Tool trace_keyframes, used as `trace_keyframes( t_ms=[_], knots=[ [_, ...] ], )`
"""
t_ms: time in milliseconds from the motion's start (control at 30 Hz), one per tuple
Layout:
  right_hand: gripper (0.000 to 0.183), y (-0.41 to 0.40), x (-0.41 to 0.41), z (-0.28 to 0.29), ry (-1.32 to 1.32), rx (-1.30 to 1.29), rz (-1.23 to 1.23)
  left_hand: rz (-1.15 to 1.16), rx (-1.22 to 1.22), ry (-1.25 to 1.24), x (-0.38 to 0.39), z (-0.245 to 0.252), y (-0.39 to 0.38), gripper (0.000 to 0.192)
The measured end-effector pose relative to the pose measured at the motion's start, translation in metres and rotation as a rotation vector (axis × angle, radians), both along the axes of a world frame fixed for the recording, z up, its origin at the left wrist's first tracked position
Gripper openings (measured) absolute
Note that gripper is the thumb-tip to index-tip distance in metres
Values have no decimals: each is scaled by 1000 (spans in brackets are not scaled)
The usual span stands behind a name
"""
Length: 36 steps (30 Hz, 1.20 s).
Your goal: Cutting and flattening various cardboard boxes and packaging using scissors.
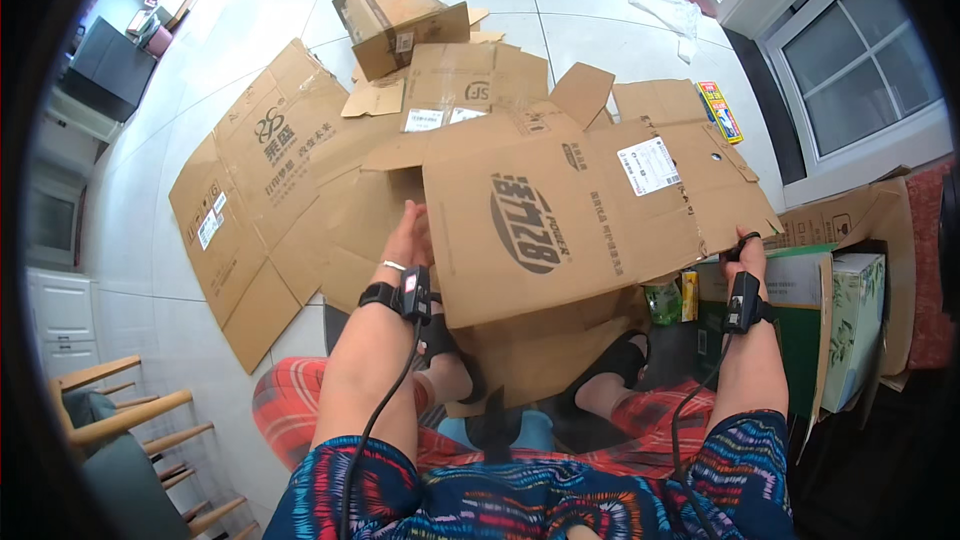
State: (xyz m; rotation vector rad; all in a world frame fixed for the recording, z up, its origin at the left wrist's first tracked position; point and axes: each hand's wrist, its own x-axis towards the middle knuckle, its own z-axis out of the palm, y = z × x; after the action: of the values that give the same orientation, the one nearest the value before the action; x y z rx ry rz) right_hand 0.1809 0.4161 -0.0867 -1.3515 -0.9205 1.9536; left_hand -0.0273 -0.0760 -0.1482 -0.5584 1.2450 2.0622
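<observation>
A large printed cardboard box [600, 240], partly collapsed, lies in front of me over other cardboard. My left hand [411, 232] is at its left edge, beside a dark opening, with the palm turned to the box; part of the fingers is hidden, and whether they grip cannot be told. At the box's right corner is my right hand [742, 251], with the black handle loop of what looks like scissors around its fingers. A pale cut edge shows at that corner. A white label [649, 166] is stuck on the box's upper face.
Flattened cardboard sheets [262, 165] spread to the left, and a smaller carton [397, 15] stands beyond. A yellow-and-blue packet [718, 112] lies at the right. Boxes [855, 330] and a green plastic bottle [664, 304] are near my right arm. A wooden chair [135, 420] stands lower left.
</observation>
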Motion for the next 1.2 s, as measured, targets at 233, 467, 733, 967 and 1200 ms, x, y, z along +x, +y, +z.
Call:
trace_keyframes(
  t_ms=[233, 467, 733, 967, 1200],
  knots=[
    [22, -27, 10, -15, 119, -88, 18, -277, -200, -124, -56, 19, -19, 64],
    [10, -140, 53, -113, -46, -273, 18, -670, -1734, 569, -91, 83, -76, 61],
    [21, -222, 113, -108, -549, -486, 912, -1042, -1400, 959, -10, 42, 48, 91],
    [19, -148, 95, -18, -418, -558, 1302, -1408, -1449, 711, 34, 12, 90, 95],
    [20, -125, 33, -12, -685, -461, 1756, -1315, -1435, 630, -15, -2, 101, 85]
  ],
)
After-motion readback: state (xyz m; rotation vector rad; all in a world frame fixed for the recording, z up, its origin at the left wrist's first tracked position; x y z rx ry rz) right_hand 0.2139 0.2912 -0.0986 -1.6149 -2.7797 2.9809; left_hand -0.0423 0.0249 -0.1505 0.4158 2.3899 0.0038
